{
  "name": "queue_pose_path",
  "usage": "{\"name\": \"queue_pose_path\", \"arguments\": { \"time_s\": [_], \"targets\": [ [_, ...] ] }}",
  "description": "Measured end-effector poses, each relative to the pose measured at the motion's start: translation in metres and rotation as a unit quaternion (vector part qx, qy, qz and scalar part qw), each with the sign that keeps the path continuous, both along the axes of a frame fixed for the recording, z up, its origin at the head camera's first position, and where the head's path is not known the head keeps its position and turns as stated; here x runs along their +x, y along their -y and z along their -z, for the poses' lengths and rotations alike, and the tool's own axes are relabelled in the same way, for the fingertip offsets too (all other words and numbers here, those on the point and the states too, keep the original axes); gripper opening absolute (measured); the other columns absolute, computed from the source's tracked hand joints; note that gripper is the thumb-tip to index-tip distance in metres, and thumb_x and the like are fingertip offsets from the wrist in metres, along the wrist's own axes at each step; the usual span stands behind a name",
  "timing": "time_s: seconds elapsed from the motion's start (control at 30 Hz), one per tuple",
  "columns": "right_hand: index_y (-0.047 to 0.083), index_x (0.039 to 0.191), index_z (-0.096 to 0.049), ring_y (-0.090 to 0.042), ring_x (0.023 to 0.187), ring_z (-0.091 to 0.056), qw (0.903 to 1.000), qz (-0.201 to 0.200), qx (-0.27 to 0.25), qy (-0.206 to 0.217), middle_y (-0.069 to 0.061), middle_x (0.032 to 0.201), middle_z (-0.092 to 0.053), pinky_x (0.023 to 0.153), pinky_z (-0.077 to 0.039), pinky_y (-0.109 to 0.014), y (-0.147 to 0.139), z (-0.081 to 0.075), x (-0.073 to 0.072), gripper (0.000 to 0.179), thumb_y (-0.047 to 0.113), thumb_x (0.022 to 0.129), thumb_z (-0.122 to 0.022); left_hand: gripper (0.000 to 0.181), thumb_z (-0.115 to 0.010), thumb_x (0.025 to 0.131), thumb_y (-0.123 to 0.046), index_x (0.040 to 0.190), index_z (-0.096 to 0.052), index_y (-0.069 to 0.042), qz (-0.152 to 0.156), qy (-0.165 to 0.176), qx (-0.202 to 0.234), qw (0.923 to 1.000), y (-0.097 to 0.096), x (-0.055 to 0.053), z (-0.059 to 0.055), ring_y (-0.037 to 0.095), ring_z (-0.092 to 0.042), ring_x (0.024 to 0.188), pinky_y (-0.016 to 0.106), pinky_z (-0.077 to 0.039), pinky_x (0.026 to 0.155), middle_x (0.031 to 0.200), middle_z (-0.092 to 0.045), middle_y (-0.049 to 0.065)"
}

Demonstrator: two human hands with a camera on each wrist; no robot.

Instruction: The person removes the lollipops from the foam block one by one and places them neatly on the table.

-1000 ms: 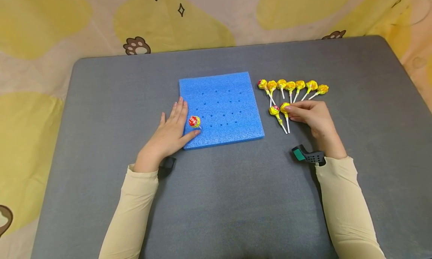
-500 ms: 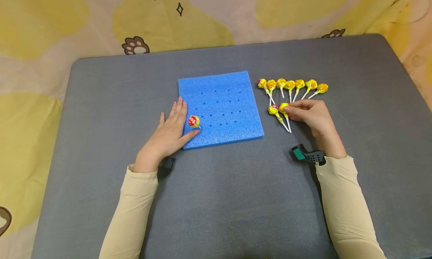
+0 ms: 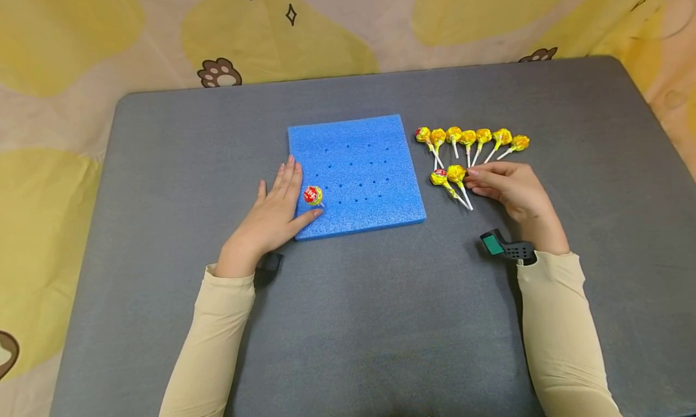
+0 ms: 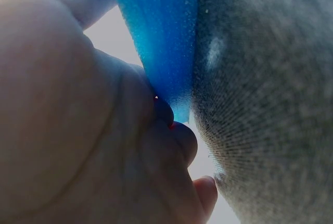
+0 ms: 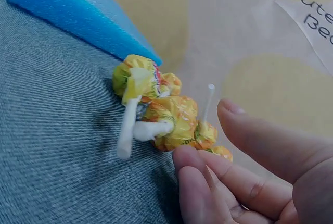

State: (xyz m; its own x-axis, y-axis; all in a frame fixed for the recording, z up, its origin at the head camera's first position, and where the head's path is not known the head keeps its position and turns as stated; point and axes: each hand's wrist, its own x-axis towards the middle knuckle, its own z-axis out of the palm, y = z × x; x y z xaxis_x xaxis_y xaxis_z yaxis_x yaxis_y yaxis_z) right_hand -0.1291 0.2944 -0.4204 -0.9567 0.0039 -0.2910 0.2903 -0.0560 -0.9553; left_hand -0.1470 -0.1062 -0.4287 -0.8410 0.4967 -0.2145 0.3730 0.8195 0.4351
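Observation:
My left hand [image 3: 272, 217] lies flat with spread fingers along the left edge of a blue foam board [image 3: 380, 208]; its thumb rests on top, near a red-and-yellow lollipop [image 3: 313, 195] standing in the board. In the left wrist view, the palm is against the foam's side [image 4: 166, 36]. To the right of the board, my right hand [image 3: 508, 190] is beside a yellow lollipop [image 3: 456, 174] lying on the table. Its fingertips [image 5: 188, 156] are right at the candy's wrapper, and the thumb stands apart. A red-and-yellow lollipop [image 3: 438, 177] lies close on the left.
Behind the two lollipops lies a row of several yellow-wrapped lollipops [image 3: 483, 136], sticks toward me. Rows of small holes [image 3: 350, 164] dot the board. The grey table [image 3: 359, 320] ends at a patterned cloth [image 3: 391, 18] at the back.
My right hand has let go of the yellow lollipop and drawn slightly right. Both front lollipops' stick ends have shifted right. The left hand stays in place.

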Motion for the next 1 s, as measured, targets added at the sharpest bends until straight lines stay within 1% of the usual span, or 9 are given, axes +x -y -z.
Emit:
{"name": "queue_pose_path", "arguments": {
  "time_s": [0.03,0.1,0.2,0.43,0.53,0.63,0.8,0.9,1.0],
  "targets": [
    [0.008,0.084,-0.075,-0.010,0.073,-0.068,0.9998,-0.003,-0.019,-0.001,-0.002,0.082,-0.071,0.066,-0.054,-0.021,-0.001,0.000,0.000,0.012,0.001,0.086,-0.066,0.089,-0.045,0.096,-0.049,0.149,0.008,-0.002,0.000,0.000,0.000,1.0000,0.000,0.000,0.000,0.024,0.013,0.142,0.057,0.005,0.109,0.155,0.018,0.008],
    [0.007,0.085,-0.075,-0.011,0.074,-0.068,0.9991,-0.006,-0.041,-0.005,-0.003,0.083,-0.071,0.067,-0.054,-0.022,-0.002,0.000,0.000,0.014,0.000,0.087,-0.064,0.089,-0.046,0.096,-0.049,0.149,0.008,-0.002,-0.001,0.000,-0.001,1.0000,0.001,0.000,-0.001,0.024,0.013,0.142,0.057,0.005,0.109,0.155,0.018,0.008],
    [0.006,0.087,-0.075,-0.012,0.076,-0.069,0.9982,-0.001,-0.058,-0.014,-0.004,0.084,-0.072,0.067,-0.054,-0.022,-0.004,-0.001,0.000,0.014,-0.002,0.087,-0.063,0.089,-0.045,0.096,-0.049,0.149,0.008,-0.002,0.000,0.001,0.000,1.0000,0.001,0.001,-0.002,0.024,0.013,0.142,0.057,0.005,0.109,0.155,0.019,0.008],
    [0.002,0.088,-0.074,-0.015,0.072,-0.069,0.9962,0.038,-0.043,-0.065,-0.006,0.082,-0.071,0.065,-0.054,-0.024,0.001,-0.007,0.001,0.009,-0.001,0.085,-0.067,0.089,-0.046,0.095,-0.050,0.149,0.009,-0.003,0.002,0.002,-0.003,1.0000,0.002,0.001,-0.003,0.023,0.014,0.142,0.057,0.005,0.109,0.155,0.020,0.007],
    [0.002,0.089,-0.074,-0.015,0.073,-0.069,0.9952,0.034,-0.037,-0.084,-0.006,0.082,-0.072,0.066,-0.054,-0.023,0.010,-0.011,0.001,0.010,-0.001,0.084,-0.067,0.089,-0.045,0.096,-0.050,0.149,0.009,-0.003,0.004,0.001,-0.004,1.0000,0.002,0.001,-0.003,0.023,0.014,0.142,0.057,0.005,0.109,0.155,0.020,0.007],
    [0.000,0.091,-0.074,-0.015,0.074,-0.069,0.9942,0.007,-0.026,-0.104,-0.005,0.082,-0.072,0.066,-0.055,-0.023,0.024,-0.016,0.002,0.011,-0.003,0.084,-0.067,0.089,-0.044,0.096,-0.051,0.149,0.008,-0.003,0.004,0.000,-0.005,1.0000,0.001,0.001,-0.002,0.023,0.014,0.142,0.057,0.005,0.109,0.155,0.020,0.007],
    [-0.007,0.097,-0.069,-0.015,0.075,-0.069,0.9891,-0.068,-0.008,-0.131,-0.005,0.084,-0.071,0.069,-0.055,-0.025,0.057,-0.015,-0.001,0.013,-0.005,0.085,-0.065,0.089,-0.045,0.095,-0.051,0.149,0.008,-0.003,0.002,0.001,-0.004,1.0000,0.001,0.002,-0.002,0.023,0.014,0.142,0.057,0.005,0.109,0.155,0.020,0.007],
    [-0.015,0.102,-0.064,-0.014,0.076,-0.069,0.9853,-0.112,-0.004,-0.129,-0.004,0.084,-0.071,0.071,-0.055,-0.027,0.081,-0.009,-0.006,0.020,-0.006,0.085,-0.065,0.089,-0.045,0.095,-0.051,0.149,0.008,-0.003,0.001,0.002,-0.004,1.0000,0.002,0.002,-0.002,0.023,0.014,0.142,0.057,0.005,0.109,0.155,0.020,0.007],
    [-0.020,0.106,-0.059,-0.013,0.077,-0.069,0.9825,-0.144,0.008,-0.119,-0.002,0.083,-0.071,0.072,-0.055,-0.028,0.104,-0.005,-0.010,0.027,-0.006,0.084,-0.065,0.090,-0.045,0.095,-0.051,0.149,0.009,-0.003,0.002,0.003,-0.005,1.0000,0.001,0.002,-0.002,0.022,0.015,0.142,0.057,0.005,0.109,0.154,0.020,0.007]
  ]
}}
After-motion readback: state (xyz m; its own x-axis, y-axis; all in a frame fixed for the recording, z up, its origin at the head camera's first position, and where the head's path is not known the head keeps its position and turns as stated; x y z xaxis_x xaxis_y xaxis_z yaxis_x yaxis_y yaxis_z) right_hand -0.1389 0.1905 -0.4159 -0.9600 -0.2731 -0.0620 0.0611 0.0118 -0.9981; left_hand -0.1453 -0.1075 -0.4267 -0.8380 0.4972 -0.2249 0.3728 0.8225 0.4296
